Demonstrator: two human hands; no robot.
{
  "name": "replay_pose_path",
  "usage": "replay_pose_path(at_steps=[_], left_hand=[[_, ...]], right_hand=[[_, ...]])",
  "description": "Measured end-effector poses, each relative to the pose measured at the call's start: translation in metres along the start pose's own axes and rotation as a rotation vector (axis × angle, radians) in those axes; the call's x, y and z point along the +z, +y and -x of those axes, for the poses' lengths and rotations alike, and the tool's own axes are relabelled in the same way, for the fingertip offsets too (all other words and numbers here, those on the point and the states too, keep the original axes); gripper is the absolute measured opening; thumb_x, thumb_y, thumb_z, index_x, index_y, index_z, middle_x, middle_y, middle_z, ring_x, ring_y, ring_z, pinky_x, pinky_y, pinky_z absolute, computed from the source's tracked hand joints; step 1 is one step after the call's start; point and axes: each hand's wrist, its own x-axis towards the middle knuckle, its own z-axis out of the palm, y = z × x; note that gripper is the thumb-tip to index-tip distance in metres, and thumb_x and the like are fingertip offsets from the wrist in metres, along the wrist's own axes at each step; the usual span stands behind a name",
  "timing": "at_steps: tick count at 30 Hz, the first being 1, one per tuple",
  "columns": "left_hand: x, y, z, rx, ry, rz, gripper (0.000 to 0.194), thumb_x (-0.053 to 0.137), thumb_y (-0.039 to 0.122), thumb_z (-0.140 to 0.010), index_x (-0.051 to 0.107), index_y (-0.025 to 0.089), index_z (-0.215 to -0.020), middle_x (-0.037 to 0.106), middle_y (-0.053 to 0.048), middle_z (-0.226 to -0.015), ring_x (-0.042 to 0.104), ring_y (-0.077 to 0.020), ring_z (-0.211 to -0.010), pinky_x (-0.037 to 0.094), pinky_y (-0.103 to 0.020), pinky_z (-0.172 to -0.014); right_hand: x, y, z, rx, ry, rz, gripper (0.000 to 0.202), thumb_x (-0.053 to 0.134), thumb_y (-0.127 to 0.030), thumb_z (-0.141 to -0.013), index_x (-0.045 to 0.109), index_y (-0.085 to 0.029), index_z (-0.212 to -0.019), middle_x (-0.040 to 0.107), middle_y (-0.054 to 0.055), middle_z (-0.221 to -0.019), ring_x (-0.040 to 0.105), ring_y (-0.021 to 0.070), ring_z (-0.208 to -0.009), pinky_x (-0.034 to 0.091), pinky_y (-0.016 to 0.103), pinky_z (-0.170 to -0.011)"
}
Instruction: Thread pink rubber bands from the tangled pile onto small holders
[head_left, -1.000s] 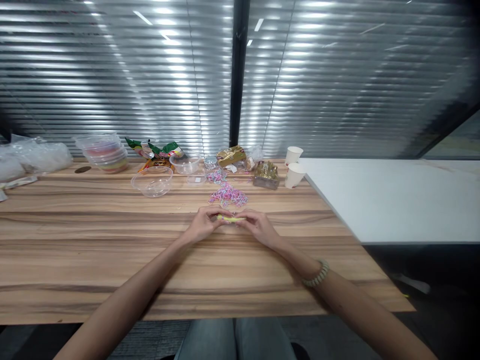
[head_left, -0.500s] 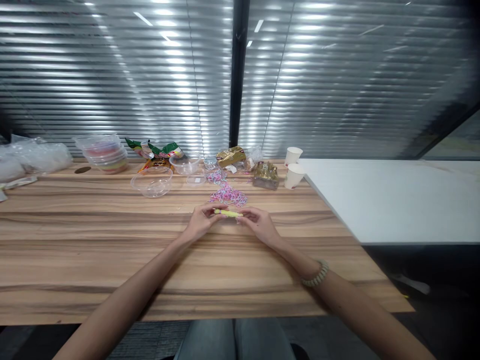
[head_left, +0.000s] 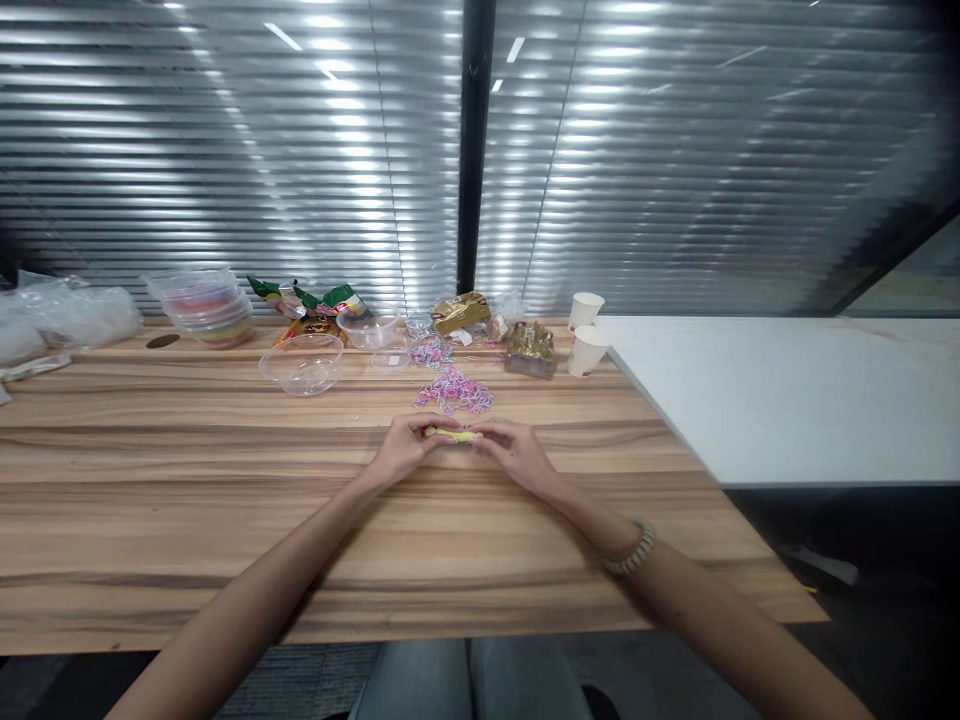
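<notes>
A slim yellow stick-shaped piece (head_left: 456,436) lies crosswise between my two hands, low over the table; its exact kind is too small to make out. My left hand (head_left: 406,446) pinches its left end between thumb and fingers. At the other end, the thumb and fingertips of my right hand (head_left: 519,454) are closed on it. Just beyond my fingers is a loose pile of small pink, purple and bluish strand-like bits (head_left: 455,391). A smaller heap of the same bits (head_left: 430,351) sits behind it.
Clear plastic bowls (head_left: 303,367), stacked tubs (head_left: 202,310) and green snack bags (head_left: 322,300) stand back left on the wooden table (head_left: 187,500). Gold packages (head_left: 530,352) and two paper cups (head_left: 587,351) are back right. A white table (head_left: 787,400) adjoins on the right.
Both hands have come slightly nearer to me and closer together, lowering the yellow piece a little. The fingers now cover more of it. Other items stay put.
</notes>
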Motion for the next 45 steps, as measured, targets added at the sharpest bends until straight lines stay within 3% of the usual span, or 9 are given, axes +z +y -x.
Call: replay_pose_path(at_steps=[3, 8, 13, 27, 30, 36, 40, 45], left_hand=[[0.000, -0.004, 0.000, -0.004, 0.010, 0.013, 0.021, 0.063, 0.026, -0.068, 0.069, 0.017, -0.086, 0.069, -0.006, -0.088, 0.062, -0.0192, -0.084, 0.047, -0.030, -0.079], [0.003, -0.011, -0.001, -0.016, 0.141, 0.118, 0.035, 0.069, 0.032, -0.061, 0.067, 0.016, -0.092, 0.067, -0.007, -0.096, 0.061, -0.0208, -0.090, 0.047, -0.033, -0.083], [0.003, -0.011, -0.002, 0.000, 0.193, 0.099, 0.030, 0.068, 0.033, -0.062, 0.067, 0.016, -0.086, 0.068, -0.007, -0.091, 0.061, -0.0204, -0.088, 0.047, -0.033, -0.083], [-0.005, -0.006, -0.002, 0.047, 0.115, 0.026, 0.019, 0.066, 0.029, -0.065, 0.069, 0.016, -0.079, 0.068, -0.006, -0.082, 0.062, -0.0182, -0.080, 0.047, -0.028, -0.076], [-0.003, -0.007, -0.003, 0.034, 0.120, 0.077, 0.025, 0.068, 0.029, -0.062, 0.068, 0.016, -0.084, 0.068, -0.007, -0.088, 0.061, -0.0190, -0.083, 0.047, -0.030, -0.078], [0.004, -0.005, 0.000, 0.035, 0.070, 0.152, 0.045, 0.069, 0.028, -0.062, 0.062, 0.018, -0.105, 0.065, -0.008, -0.101, 0.059, -0.0203, -0.094, 0.046, -0.033, -0.084], [0.003, -0.003, 0.003, 0.054, 0.029, 0.099, 0.036, 0.065, 0.029, -0.068, 0.063, 0.019, -0.103, 0.066, -0.006, -0.101, 0.059, -0.0204, -0.096, 0.044, -0.033, -0.089], [0.003, -0.011, 0.001, 0.036, 0.093, 0.037, 0.032, 0.063, 0.031, -0.070, 0.065, 0.019, -0.100, 0.066, -0.006, -0.100, 0.060, -0.0207, -0.095, 0.044, -0.033, -0.089]], right_hand=[[-0.001, -0.002, 0.000, -0.004, -0.017, 0.015, 0.022, 0.053, -0.030, -0.080, 0.064, -0.017, -0.093, 0.064, 0.006, -0.089, 0.058, 0.0159, -0.080, 0.046, 0.028, -0.074], [-0.001, -0.002, -0.001, 0.044, 0.046, -0.035, 0.023, 0.052, -0.033, -0.080, 0.062, -0.016, -0.092, 0.063, 0.005, -0.080, 0.058, 0.0140, -0.069, 0.047, 0.025, -0.065], [0.000, -0.001, -0.001, 0.026, 0.054, -0.052, 0.023, 0.052, -0.033, -0.080, 0.061, -0.017, -0.093, 0.062, 0.005, -0.081, 0.057, 0.0135, -0.067, 0.046, 0.024, -0.061], [-0.001, -0.004, 0.000, -0.043, 0.020, -0.034, 0.020, 0.049, -0.030, -0.082, 0.061, -0.017, -0.092, 0.060, 0.005, -0.077, 0.056, 0.0136, -0.067, 0.045, 0.025, -0.062], [-0.002, -0.008, -0.001, -0.034, 0.040, -0.007, 0.020, 0.049, -0.030, -0.082, 0.061, -0.017, -0.090, 0.060, 0.004, -0.074, 0.057, 0.0137, -0.066, 0.046, 0.025, -0.063], [-0.004, -0.011, -0.002, -0.017, 0.123, 0.030, 0.018, 0.053, -0.028, -0.079, 0.063, -0.016, -0.088, 0.063, 0.006, -0.089, 0.058, 0.0153, -0.079, 0.047, 0.025, -0.067], [-0.002, -0.006, -0.002, 0.032, 0.086, -0.041, 0.021, 0.055, -0.029, -0.077, 0.063, -0.017, -0.093, 0.065, 0.006, -0.088, 0.060, 0.0145, -0.072, 0.048, 0.024, -0.063], [0.000, -0.001, -0.002, 0.068, 0.060, -0.166, 0.030, 0.060, -0.031, -0.073, 0.061, -0.015, -0.098, 0.065, 0.007, -0.085, 0.062, 0.0155, -0.070, 0.051, 0.027, -0.065]])
